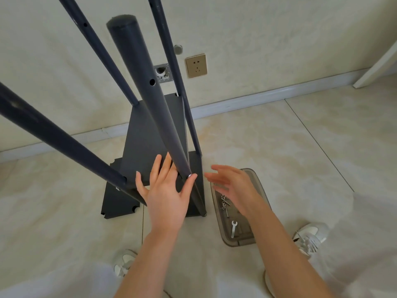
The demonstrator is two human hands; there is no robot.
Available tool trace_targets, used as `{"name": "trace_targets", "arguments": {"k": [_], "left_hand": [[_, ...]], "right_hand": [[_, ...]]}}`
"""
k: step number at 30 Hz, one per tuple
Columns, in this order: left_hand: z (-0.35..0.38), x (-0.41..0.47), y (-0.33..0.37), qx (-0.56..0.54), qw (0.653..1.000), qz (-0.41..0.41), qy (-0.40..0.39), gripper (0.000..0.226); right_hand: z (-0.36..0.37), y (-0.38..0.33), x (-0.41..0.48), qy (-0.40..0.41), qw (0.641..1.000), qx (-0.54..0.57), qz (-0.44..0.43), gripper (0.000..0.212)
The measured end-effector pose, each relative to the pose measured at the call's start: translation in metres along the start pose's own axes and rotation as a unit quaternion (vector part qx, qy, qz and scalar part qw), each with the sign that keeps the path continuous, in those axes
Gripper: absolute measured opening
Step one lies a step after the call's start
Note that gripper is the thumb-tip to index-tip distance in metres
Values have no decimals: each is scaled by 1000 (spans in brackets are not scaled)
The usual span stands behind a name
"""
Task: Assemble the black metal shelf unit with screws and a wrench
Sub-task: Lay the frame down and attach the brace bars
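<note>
The black metal shelf unit (148,134) stands on the tiled floor, its poles rising toward the camera. My left hand (165,190) has its fingers spread over the near edge of the shelf panel, and its thumb tip touches a silver screw (190,175) in the front right pole (150,97). My right hand (232,186) hovers with relaxed fingers and holds nothing, just right of that pole and above a clear plastic tray (253,241). In the tray lie a small silver wrench (233,227) and several screws and washers (224,202).
A second flat black shelf panel (117,204) lies on the floor under the unit. The wall behind carries a gold socket (196,65) and an open junction box (163,73). My white shoes (309,237) stand near the tray.
</note>
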State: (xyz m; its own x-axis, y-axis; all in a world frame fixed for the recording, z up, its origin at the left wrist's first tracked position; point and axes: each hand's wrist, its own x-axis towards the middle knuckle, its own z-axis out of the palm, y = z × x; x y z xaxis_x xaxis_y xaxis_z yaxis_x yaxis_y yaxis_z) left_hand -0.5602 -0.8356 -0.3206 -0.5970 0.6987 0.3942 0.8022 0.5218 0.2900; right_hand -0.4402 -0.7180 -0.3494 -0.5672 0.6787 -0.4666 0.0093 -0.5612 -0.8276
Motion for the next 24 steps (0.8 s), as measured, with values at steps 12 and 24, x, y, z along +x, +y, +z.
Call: {"name": "trace_targets", "arguments": {"k": [12,24], "left_hand": [[18,-4,-12,20,998,15,56,55],[27,-6,-14,1,995,27,96,49]], "right_hand": [[-51,122,77,91,912,-385,111,25],[-62,147,109,-21,781,-623,36,32]]}}
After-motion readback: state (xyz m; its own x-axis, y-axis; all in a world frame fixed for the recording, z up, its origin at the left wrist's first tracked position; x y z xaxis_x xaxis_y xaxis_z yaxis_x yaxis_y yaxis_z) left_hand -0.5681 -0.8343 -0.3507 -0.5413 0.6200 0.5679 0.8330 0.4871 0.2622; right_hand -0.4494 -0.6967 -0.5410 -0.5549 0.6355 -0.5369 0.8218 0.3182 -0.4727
